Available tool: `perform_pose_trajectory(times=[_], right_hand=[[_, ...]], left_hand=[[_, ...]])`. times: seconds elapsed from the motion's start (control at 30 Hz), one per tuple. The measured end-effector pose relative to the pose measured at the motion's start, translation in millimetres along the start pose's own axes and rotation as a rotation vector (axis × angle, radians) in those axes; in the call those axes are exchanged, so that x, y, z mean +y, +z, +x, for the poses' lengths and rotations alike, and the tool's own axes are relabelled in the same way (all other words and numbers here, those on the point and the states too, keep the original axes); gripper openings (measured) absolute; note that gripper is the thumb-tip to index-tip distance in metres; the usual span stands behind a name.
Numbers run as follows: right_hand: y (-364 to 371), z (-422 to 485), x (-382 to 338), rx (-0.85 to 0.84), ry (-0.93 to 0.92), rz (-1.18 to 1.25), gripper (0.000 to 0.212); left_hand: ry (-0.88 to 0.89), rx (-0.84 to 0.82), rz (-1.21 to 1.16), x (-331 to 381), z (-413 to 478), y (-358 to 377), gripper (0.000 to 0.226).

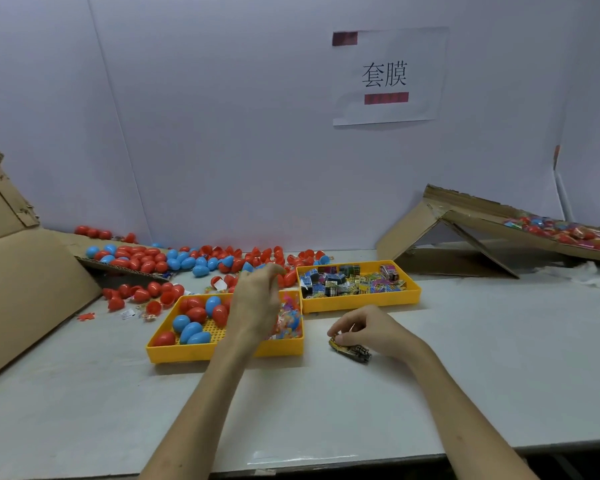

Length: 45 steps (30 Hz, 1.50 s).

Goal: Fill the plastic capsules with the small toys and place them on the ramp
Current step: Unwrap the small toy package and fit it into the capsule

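My left hand (257,303) hovers over the near yellow tray (222,353), fingers loosely bent, and I see nothing held in it. That tray holds several red and blue egg capsules (192,332) on its left side and colourful small toys (288,322) on its right. My right hand (364,329) rests on the table and pinches a small dark and yellow toy packet (349,349). A second yellow tray (361,303) behind it is full of small packaged toys (347,280). The cardboard ramp (482,223) at the right carries several filled capsules (565,232).
Loose red and blue capsules (174,259) lie in a heap along the back wall and on a cardboard sheet at the left. A large cardboard panel (25,282) leans at the far left. A paper sign (385,76) hangs on the wall. The table edge (291,465) runs close to me.
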State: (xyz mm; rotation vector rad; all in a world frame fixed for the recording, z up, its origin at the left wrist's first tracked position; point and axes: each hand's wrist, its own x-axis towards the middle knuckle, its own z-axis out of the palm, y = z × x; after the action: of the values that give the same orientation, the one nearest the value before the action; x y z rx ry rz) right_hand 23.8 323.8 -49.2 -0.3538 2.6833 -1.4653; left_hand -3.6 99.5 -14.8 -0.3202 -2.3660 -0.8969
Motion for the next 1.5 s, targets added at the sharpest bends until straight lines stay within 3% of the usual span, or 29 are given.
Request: perform_pose_trajectory(times=[0.1, 0.27, 0.43, 0.57, 1.5], right_hand=[[0, 0, 0, 0.045, -0.011, 0.014, 0.014], [-1, -1, 0, 0.186, -0.009, 0.06, 0.016], [-2, 0, 0, 0.275, 0.052, 0.016, 0.011], [-3, -2, -2, 0.256, 0.078, 0.022, 0.01], [3, 4, 0, 0.474, 0.145, -0.045, 0.02]], left_hand=[[0.208, -0.05, -0.099, 36, -29, 12, 0.024], [0.27, -0.116, -0.135, 57, -57, 38, 0.009], [0.2, -0.283, 0.11, 53, -70, 56, 0.03], [0.05, -0.3, 0.169, 50, -71, 64, 0.037], [-0.008, -0.341, 0.258, 58, -69, 59, 0.028]])
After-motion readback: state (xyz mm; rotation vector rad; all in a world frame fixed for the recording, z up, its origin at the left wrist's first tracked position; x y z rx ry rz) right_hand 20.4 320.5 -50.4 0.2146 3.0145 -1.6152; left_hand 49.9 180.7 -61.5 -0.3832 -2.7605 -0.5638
